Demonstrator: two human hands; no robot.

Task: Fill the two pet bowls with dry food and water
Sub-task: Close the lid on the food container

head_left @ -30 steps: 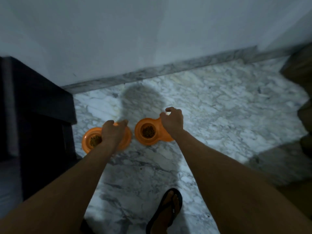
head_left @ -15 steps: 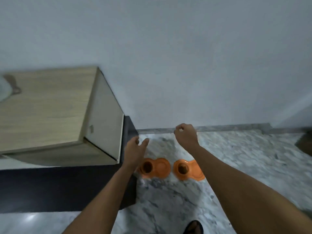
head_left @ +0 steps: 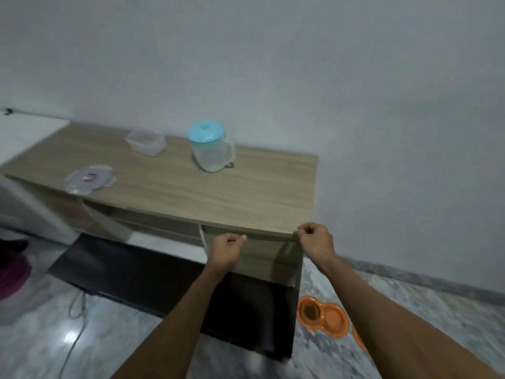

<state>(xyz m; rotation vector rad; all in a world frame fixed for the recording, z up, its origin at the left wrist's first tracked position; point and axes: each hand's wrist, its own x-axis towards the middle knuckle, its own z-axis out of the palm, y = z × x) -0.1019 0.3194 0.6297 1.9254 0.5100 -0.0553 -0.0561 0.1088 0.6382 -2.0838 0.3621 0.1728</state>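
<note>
A pale wall fills the upper half of the view, and a marble floor is seen below it. A long wooden cabinet is set against the wall, with a dark low unit beneath and in front of it. Both bare forearms are stretched forward and upward from the lower edge of the picture, wrists held level with the cabinet's front edge. The left hand is curled into a loose fist in front of the panel below the top, and nothing is held in it. The right hand is likewise closed into a fist at the cabinet's right front corner, empty; whether the edge is touched cannot be told. On the cabinet top a clear jug with a blue lid is stood upright, a clear container lies to its left, and a loose lid rests nearer the front. An orange double pet bowl is placed on the floor right of the dark unit, with brown food in its left cup; the edge of a second orange bowl is seen beside it.
</note>
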